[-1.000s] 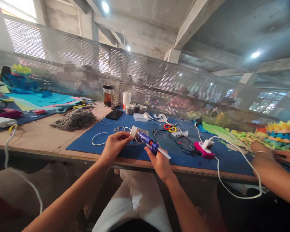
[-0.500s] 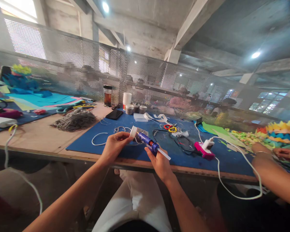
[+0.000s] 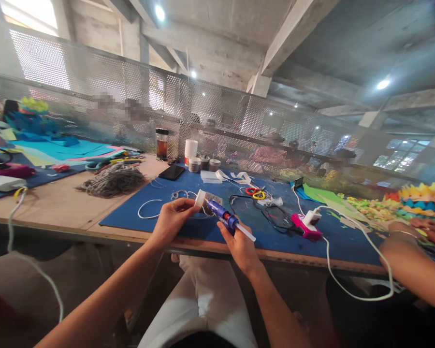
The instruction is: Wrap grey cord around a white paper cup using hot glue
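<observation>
Between the thumb and fingers of my left hand (image 3: 174, 217) is a small white round piece (image 3: 200, 198), like a paper cup or lid, held on its edge above the mat. My right hand (image 3: 242, 245) is wrapped around a blue hot glue gun (image 3: 222, 211), with a whitish glue stick (image 3: 247, 233) jutting from its back end. The gun's nozzle points at the white piece; whether they touch I cannot tell. Behind both lies a grey patch, partly hidden, and a loop of white cord (image 3: 148, 209) rests left of my left hand.
A blue mat (image 3: 126, 217) covers the table. Scissors with red and yellow handles (image 3: 255, 193), black cable and a pink power strip (image 3: 306, 227) lie right. Grey yarn (image 3: 112, 180), a phone (image 3: 171, 172) and small cups (image 3: 194, 164) stand left and behind. A co-worker's hands (image 3: 431, 231) work at far right.
My hands, the white piece and the glue gun stay almost where they were. At the far right the co-worker's hands have shifted slightly.
</observation>
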`<state>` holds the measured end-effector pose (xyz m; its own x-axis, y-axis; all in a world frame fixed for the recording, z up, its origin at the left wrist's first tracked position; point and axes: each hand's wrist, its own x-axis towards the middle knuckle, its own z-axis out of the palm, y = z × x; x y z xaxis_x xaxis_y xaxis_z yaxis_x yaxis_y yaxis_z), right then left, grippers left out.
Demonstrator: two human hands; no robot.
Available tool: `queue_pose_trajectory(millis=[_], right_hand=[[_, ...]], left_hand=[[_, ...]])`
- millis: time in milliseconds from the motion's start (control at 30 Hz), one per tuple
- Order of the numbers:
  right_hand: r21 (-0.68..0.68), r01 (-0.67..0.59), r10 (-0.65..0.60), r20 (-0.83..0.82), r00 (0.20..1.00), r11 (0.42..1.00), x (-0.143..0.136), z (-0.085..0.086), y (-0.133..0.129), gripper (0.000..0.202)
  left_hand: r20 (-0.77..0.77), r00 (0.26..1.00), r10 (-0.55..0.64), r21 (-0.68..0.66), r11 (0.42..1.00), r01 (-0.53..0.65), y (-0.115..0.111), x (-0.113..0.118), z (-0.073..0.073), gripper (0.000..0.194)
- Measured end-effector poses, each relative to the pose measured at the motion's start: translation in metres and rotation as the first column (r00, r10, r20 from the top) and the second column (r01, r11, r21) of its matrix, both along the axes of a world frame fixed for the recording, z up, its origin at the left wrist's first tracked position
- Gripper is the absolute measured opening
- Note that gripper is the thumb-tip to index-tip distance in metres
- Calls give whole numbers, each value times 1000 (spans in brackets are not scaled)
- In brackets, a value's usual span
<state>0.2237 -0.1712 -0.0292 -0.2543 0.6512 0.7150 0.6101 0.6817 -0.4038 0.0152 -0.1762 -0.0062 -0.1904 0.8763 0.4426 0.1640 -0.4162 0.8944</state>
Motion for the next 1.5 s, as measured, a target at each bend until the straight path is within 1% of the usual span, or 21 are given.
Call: queue_pose_trajectory(millis=[200, 400, 833, 1067, 1200, 1500], right_hand=[[-5, -15, 15, 1, 1000, 1000, 0, 0, -1, 27], [-8, -6, 6, 1, 1000, 1000, 0, 1, -1, 27], [5, 6, -6, 21, 1000, 1000, 1, -1, -1, 25], [-10, -18, 18, 5, 1000, 1000, 1, 1, -2, 25], [-20, -38, 38, 2, 999, 999, 1, 1, -3, 24], [-27, -25, 24, -2, 1000, 999, 0, 0, -3, 23]], left_hand=[[-7, 1000, -1, 6, 1000, 1, 0, -1, -1, 24], [4, 999, -37, 6, 999, 37, -1, -1, -1, 23], [10, 1000, -26, -6, 1000, 26, 0, -1, -1, 22], [37, 998, -49, -3, 999, 49, 3, -2, -4, 23], [35, 999, -42, 2, 999, 42, 4, -3, -6, 24], [28, 999, -40, 12, 999, 39, 3, -2, -4, 21]])
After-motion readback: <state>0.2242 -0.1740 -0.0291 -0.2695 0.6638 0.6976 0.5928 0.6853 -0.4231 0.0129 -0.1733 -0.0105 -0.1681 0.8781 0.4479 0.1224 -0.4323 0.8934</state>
